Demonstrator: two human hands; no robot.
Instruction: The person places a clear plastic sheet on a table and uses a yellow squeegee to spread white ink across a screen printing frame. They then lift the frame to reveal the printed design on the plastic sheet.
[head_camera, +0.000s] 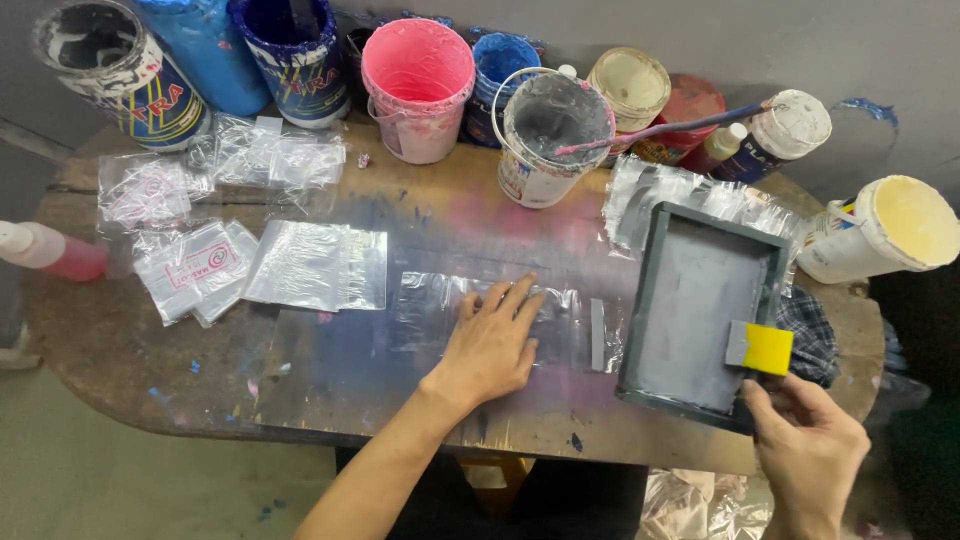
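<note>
My left hand (493, 343) lies flat, fingers spread, on a clear plastic bag (440, 310) laid on the paint-stained wooden table (120, 350). My right hand (808, 440) is at the table's front right edge and pinches the near corner of a grey-framed printing screen (700, 310). A small squeegee with a yellow handle (762, 348) rests on the screen just above my fingers.
Several paint buckets stand along the back: pink (418, 85), silver-grey with a stir stick (553, 135), blue (300, 55), cream (890, 235). Stacks of clear bags, some with red prints (195, 265), lie at the left. A red-filled squeeze bottle (45, 250) sits at the far left.
</note>
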